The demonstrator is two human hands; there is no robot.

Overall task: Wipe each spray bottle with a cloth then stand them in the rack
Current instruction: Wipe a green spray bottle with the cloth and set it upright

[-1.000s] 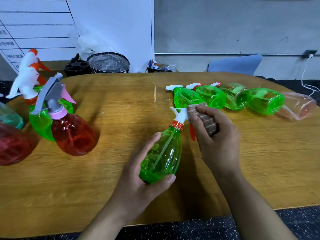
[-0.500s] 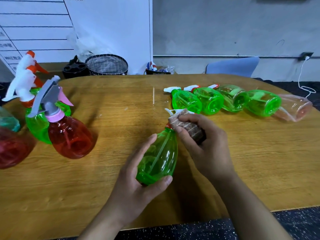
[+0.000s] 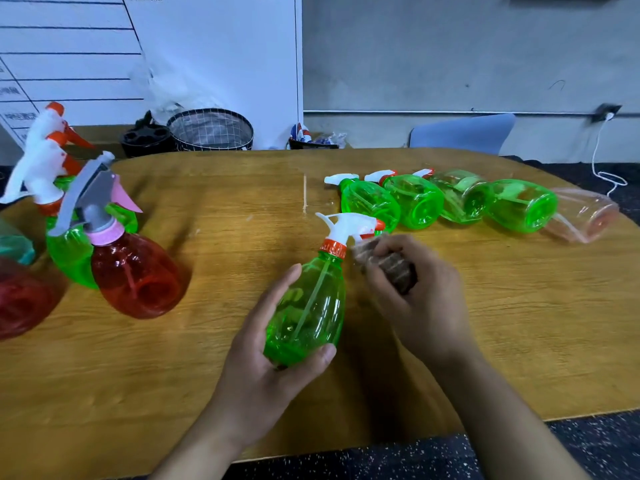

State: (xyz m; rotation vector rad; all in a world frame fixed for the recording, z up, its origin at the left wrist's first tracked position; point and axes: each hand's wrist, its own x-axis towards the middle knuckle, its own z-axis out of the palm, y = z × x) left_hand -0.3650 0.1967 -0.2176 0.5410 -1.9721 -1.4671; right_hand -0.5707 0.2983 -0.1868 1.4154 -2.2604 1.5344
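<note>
A translucent green plastic spray bottle (image 3: 308,306) with a white trigger head and orange collar is held tilted above the wooden table (image 3: 207,358), its base cupped in the left hand (image 3: 266,368), thumb and fingers curled round it. Just beside its neck the right hand (image 3: 419,299) clutches a folded brownish cloth (image 3: 388,261), blurred. Behind lies a row of four green bottles (image 3: 415,200) and one clear pink bottle (image 3: 585,216). At left a red bottle (image 3: 135,275) stands, others cut off. The whiteboard's (image 3: 86,57) writing is unreadable.

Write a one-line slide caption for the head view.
Left hand grips a green spray bottle while the right hand holds a cloth by its neck, above a wooden table.
</note>
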